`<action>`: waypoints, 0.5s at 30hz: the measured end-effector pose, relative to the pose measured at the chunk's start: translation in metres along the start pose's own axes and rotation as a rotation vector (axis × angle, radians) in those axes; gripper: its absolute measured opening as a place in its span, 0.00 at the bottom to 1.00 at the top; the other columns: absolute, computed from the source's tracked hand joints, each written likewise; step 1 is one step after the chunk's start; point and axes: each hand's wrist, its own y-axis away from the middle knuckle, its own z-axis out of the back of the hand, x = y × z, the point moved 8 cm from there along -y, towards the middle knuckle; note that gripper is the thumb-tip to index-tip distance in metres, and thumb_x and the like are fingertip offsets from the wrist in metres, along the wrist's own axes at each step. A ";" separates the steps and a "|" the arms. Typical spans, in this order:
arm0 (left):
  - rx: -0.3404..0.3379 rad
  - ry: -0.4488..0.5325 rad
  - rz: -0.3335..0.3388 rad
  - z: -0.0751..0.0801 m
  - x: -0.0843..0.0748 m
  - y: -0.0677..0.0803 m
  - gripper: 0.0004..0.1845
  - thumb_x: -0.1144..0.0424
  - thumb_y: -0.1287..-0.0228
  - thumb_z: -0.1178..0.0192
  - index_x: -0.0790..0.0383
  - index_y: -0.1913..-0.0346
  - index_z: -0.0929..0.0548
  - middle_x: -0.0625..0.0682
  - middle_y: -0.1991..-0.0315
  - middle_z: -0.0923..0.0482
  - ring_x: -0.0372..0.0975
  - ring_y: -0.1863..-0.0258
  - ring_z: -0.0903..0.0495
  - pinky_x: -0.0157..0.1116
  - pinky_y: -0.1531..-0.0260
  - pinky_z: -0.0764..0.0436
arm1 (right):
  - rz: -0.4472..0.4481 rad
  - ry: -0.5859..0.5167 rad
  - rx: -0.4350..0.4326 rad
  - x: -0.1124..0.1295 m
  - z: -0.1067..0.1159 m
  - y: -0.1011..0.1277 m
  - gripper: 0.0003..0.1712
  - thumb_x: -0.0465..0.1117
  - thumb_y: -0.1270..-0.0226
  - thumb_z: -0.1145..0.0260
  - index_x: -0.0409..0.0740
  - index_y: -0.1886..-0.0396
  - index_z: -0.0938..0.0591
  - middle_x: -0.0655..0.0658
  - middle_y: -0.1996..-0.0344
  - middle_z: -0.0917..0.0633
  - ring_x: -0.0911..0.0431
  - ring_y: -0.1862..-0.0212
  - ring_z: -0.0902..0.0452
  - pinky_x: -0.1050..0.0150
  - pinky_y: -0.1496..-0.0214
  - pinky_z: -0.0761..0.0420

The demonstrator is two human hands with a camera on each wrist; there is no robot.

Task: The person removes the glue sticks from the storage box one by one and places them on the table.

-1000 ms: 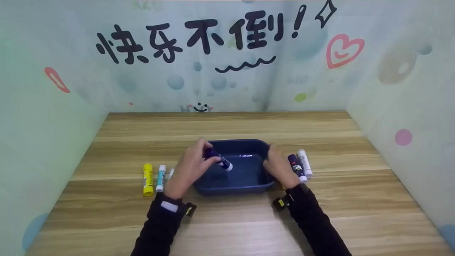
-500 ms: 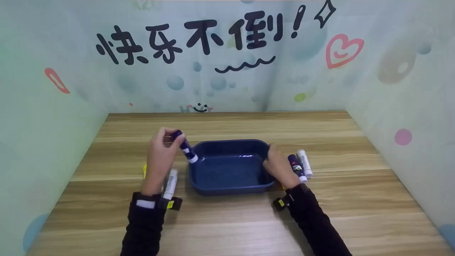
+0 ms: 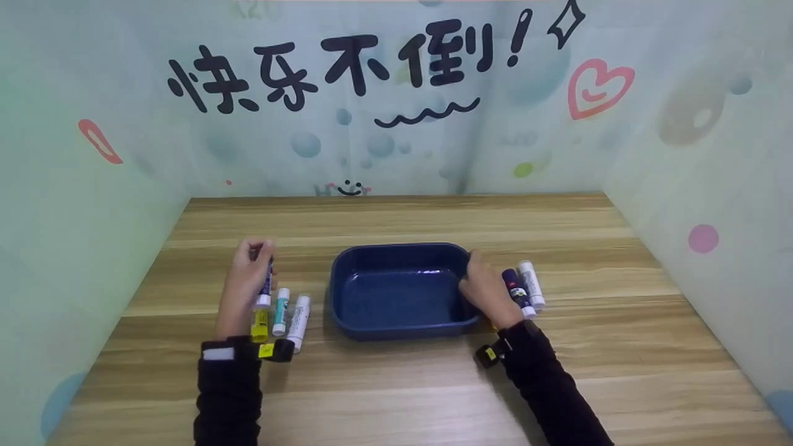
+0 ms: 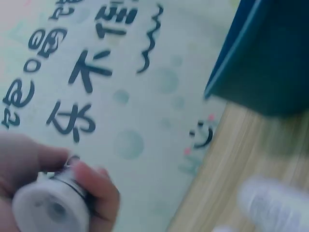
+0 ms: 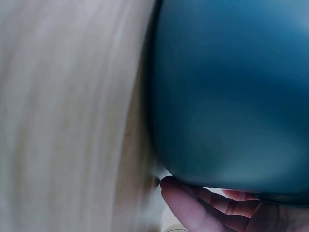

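Note:
My left hand (image 3: 246,275) pinches a dark blue glue stick (image 3: 266,286), white end downward, over the yellow glue stick (image 3: 259,328) at the left. In the left wrist view, the white end of the held glue stick (image 4: 50,205) faces the camera, thumb and fingers around its body. A teal-and-white glue stick (image 3: 281,311) and a white glue stick (image 3: 299,323) lie just right of it. My right hand (image 3: 488,288) grips the right side of a dark blue dish (image 3: 403,333). The right wrist view shows my fingers (image 5: 186,205) against the dish wall (image 5: 222,106).
A purple glue stick (image 3: 517,292) and a white glue stick (image 3: 531,285) lie side by side, right of the dish. A bit of something yellow (image 3: 494,325) peeks out by the right wrist. Printed cloth walls (image 3: 396,155) bound the wooden table (image 3: 396,396).
My left hand has carried the dark blue glue stick from above the dish leftward, then lowered it beside the other glue sticks. The right hand and the dish have stayed put.

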 end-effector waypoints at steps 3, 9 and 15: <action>0.055 -0.132 0.023 0.007 0.009 -0.001 0.26 0.60 0.29 0.56 0.68 0.34 0.47 0.62 0.51 0.34 0.40 0.65 0.28 0.32 0.67 0.23 | 0.016 -0.002 -0.003 0.001 0.001 0.001 0.25 0.30 0.49 0.46 0.25 0.49 0.34 0.26 0.64 0.21 0.35 0.64 0.22 0.44 0.65 0.24; 0.087 -0.364 0.027 0.015 0.023 -0.004 0.29 0.71 0.36 0.56 0.74 0.33 0.48 0.76 0.38 0.44 0.62 0.42 0.36 0.52 0.44 0.30 | 0.005 -0.008 0.003 0.000 0.001 0.002 0.25 0.31 0.48 0.46 0.26 0.48 0.35 0.26 0.62 0.21 0.34 0.63 0.23 0.43 0.63 0.24; 0.101 -0.445 0.136 0.020 0.041 -0.008 0.29 0.71 0.35 0.60 0.71 0.31 0.51 0.76 0.36 0.48 0.65 0.39 0.40 0.56 0.42 0.33 | -0.005 -0.021 0.007 -0.001 0.000 0.001 0.25 0.31 0.47 0.45 0.26 0.48 0.35 0.26 0.61 0.22 0.34 0.62 0.23 0.43 0.62 0.24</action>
